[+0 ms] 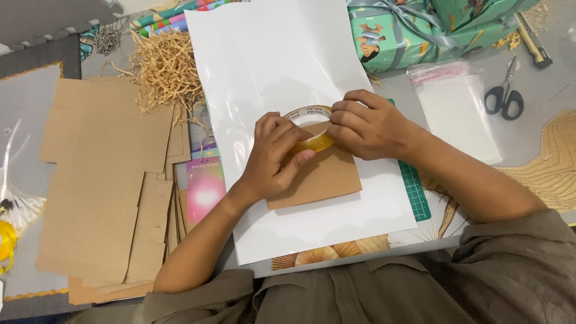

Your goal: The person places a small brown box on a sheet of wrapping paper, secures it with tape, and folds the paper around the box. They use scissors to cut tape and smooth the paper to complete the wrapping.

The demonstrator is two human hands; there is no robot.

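Gripping a tape roll point(309, 128), left hand point(273, 157) and right hand point(367, 125) fingers clamped on it, over brown card point(321, 180) on white sheet point(270, 54); table point(534, 138) cluttered; plastic bag point(459, 108) near right edge, probably empty.

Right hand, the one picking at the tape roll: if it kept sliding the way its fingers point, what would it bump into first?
The right hand points leftward across the tape roll, so beyond the roll it would probably first meet the left hand gripping the roll's other side. Depth is hard to judge from above.
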